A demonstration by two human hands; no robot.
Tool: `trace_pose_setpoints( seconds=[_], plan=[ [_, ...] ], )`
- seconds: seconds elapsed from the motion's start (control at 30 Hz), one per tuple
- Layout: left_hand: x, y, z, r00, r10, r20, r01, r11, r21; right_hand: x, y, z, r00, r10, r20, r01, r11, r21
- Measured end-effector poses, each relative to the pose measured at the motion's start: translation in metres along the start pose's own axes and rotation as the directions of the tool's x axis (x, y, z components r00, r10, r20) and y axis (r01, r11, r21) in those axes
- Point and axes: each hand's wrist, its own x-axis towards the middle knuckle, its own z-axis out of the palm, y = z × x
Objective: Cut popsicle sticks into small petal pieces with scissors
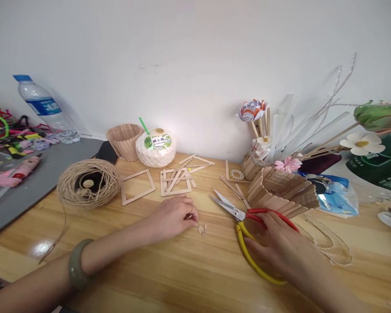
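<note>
1. Head view, lower middle of the frame: my left hand [172, 216] rests on the wooden desk [182, 269], a green bangle [78, 264] on the wrist. Its fingers [190, 216] are curled and pinched together just beside a few small wood scraps [202, 229]; whether they hold a piece I cannot tell.
2. Lower right: my right hand [280, 252] lies over the handles of the scissors [244, 226], one red and one yellow. The fingers are loosely bent on the handles rather than through them, and the blades are parted, pointing toward the upper left.
3. Just above the scissors stands a holder of craft sticks [282, 191], and beside it a blue plastic bag [335, 193].
4. Middle of the frame: flat stick frames [138, 187] and a pile of loose sticks [179, 178] lie on the desk.
5. Left: a ball of twine [88, 182], its loose end trailing toward the lower left.
6. Against the wall: a coconut drink [155, 148] with a green straw, a ribbed stick cup [125, 140], and in the upper left a water bottle [44, 108].
7. Upper right: paper flowers [361, 142] on sticks.
</note>
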Motion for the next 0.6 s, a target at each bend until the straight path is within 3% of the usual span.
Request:
trace_pose_setpoints(
  seconds=[0.13,0.27,0.37,0.5,0.6],
  plan=[
    [0.001,-0.001,0.001,1.0,-0.016,-0.012,0.015,1.0,-0.025,0.0,0.001,0.005,0.994,-0.059,0.095,0.08,0.969,-0.232],
    [0.003,-0.003,0.001,1.0,-0.008,-0.002,0.007,0.999,-0.047,-0.006,0.0,0.007,0.998,-0.064,0.022,0.067,0.918,-0.392],
    [0.004,-0.003,0.002,1.0,0.002,0.008,-0.001,0.998,-0.066,-0.011,0.004,0.007,0.991,-0.133,0.003,0.118,0.87,-0.478],
    [0.006,-0.006,0.002,0.999,-0.029,0.027,0.032,0.992,-0.123,-0.014,0.004,0.001,0.967,-0.246,-0.06,0.192,0.865,-0.464],
    [0.007,-0.009,0.003,0.999,-0.045,0.031,0.05,0.984,-0.171,-0.011,-0.014,-0.006,0.924,-0.373,-0.08,0.336,0.895,-0.294]
  ],
)
